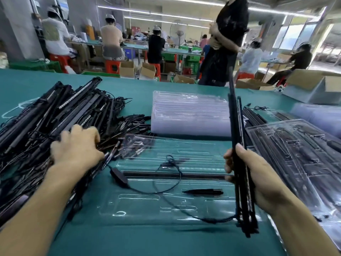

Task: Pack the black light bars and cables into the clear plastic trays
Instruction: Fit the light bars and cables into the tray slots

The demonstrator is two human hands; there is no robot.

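Light bars (pixel 236 126), a bundle of several black ones, stand nearly upright in the right hand (pixel 258 182). Its fingers and thumb are wrapped round the bundle's lower half. The long axis runs from the near lower ends, just above the table (pixel 147 241), up and slightly left, with one bar reaching higher than the rest. A cable (pixel 212 221) trails from the lower ends leftward across a clear tray (pixel 140 213) to a black inline module (pixel 119 177) at the tray's left edge.

The tray lies flat in front of the person, its long side left to right. A single bar (pixel 175 175) lies in it lengthwise, ends pointing left and right, and a short black plug piece (pixel 203 191) lies nearer, parallel to it. The near half of the tray is bare, with open green table between it and the person.

The left hand (pixel 77 145) rests palm down on a pile (pixel 55 111) of bars and tangled cables. Its fingers are bent into the pile, but blur hides whether they grip anything. The pile's bars mostly point from near left to far right, and it crowds the tray's left end.

On the right, filled trays (pixel 295 154) sit close beside the held bundle. Beyond the tray, a stack of empty trays (pixel 190 113) stands with a narrow strip of table between. Farther right is a cardboard box (pixel 313 85), and people sit at benches behind.
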